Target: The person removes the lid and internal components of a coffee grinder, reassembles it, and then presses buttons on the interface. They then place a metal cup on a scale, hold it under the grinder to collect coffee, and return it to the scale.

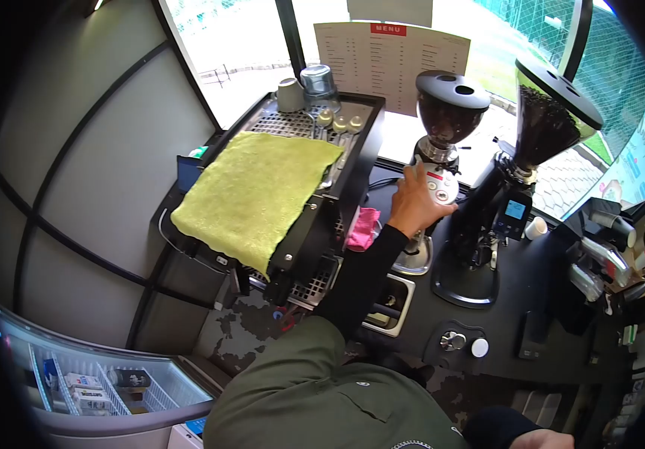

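Note:
My left hand [414,203] reaches forward and rests against the front of a coffee grinder [453,120]. Its fingers are spread along the left side of the round silver button panel [442,183], and the thumb points right below the buttons. Whatever lies behind the palm is hidden. This grinder has a dark hopper with a black lid. My right hand [543,440] shows only in part at the bottom edge; its fingers are out of sight. Right of the left hand stands a second black grinder [513,187], with a hopper [551,123] holding dark beans and a lit screen.
Left of the hand is an espresso machine [367,120] with a yellow-green cloth [259,194], cups and glass jugs on top. A pink cloth [363,228] lies beside it. A metal-rimmed bin [405,318], tamper [453,341] and paper cup [536,228] are nearby. A chest fridge [113,426] stands lower left.

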`<action>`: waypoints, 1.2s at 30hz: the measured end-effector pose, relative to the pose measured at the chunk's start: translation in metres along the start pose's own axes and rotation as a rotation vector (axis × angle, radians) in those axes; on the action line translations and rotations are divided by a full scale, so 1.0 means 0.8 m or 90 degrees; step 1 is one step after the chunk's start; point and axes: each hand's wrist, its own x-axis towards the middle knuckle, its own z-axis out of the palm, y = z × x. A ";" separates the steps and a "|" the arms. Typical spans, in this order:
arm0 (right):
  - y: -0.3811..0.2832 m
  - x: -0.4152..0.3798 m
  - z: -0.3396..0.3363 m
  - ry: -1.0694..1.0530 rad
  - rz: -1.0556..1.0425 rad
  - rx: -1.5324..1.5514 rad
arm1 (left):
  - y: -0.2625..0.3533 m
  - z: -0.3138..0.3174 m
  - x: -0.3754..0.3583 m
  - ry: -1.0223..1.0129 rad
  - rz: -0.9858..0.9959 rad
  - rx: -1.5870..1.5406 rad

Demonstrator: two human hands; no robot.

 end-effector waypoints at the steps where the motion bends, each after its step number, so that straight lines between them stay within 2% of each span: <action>1: -0.003 -0.003 0.001 -0.014 -0.021 -0.153 | -0.001 0.000 0.001 0.003 0.008 -0.015; 2: -0.005 -0.005 0.004 -0.001 -0.022 -0.143 | -0.003 0.000 0.001 0.003 0.010 -0.030; 5: -0.001 0.014 0.022 0.019 0.085 -0.436 | -0.002 -0.002 0.000 -0.002 0.014 -0.047; 11: 0.007 0.014 0.019 0.012 0.181 -0.273 | -0.003 0.000 0.001 0.011 0.011 -0.044; 12: 0.026 0.005 -0.007 -0.083 0.056 -0.148 | -0.019 0.015 0.006 0.074 0.055 -0.054; 13: 0.041 -0.028 -0.011 -0.100 0.078 -0.183 | -0.021 0.020 0.007 0.131 0.104 -0.079; 14: 0.047 -0.073 -0.020 0.072 0.177 0.021 | -0.030 0.022 0.015 0.031 0.108 -0.116; 15: 0.046 -0.087 -0.039 0.255 0.249 0.215 | -0.043 0.046 0.022 0.143 0.181 -0.036; 16: 0.064 -0.054 -0.030 0.437 0.547 0.088 | -0.034 0.030 0.020 0.079 0.145 -0.086; 17: 0.081 -0.073 -0.046 0.531 0.609 0.164 | -0.028 0.027 0.017 0.079 0.125 -0.048; 18: 0.096 -0.092 -0.054 0.630 0.581 0.293 | -0.022 0.021 0.012 0.066 0.112 -0.027; 19: 0.105 -0.114 -0.067 0.673 0.581 0.371 | -0.015 0.014 0.009 0.060 0.094 -0.003; 23: 0.114 -0.164 -0.080 0.700 0.582 0.447 | 0.001 0.002 0.004 0.031 0.045 0.047; 27: 0.107 -0.178 -0.076 0.681 0.582 0.427 | -0.005 0.012 0.006 0.038 0.052 0.043; 30: 0.099 -0.194 -0.071 0.685 0.631 0.371 | -0.002 0.004 0.006 0.036 0.055 0.029; 32: 0.087 -0.208 -0.064 0.664 0.759 0.219 | -0.004 0.005 0.005 0.038 0.056 0.027; 33: 0.081 -0.219 -0.057 0.656 0.771 0.242 | -0.004 0.005 0.005 0.031 0.052 0.028; 35: 0.061 -0.253 -0.045 0.600 0.867 0.034 | 0.000 -0.001 0.005 0.011 0.041 0.035; 36: 0.047 -0.276 -0.044 0.593 0.874 0.046 | 0.001 -0.002 0.003 0.015 0.037 0.036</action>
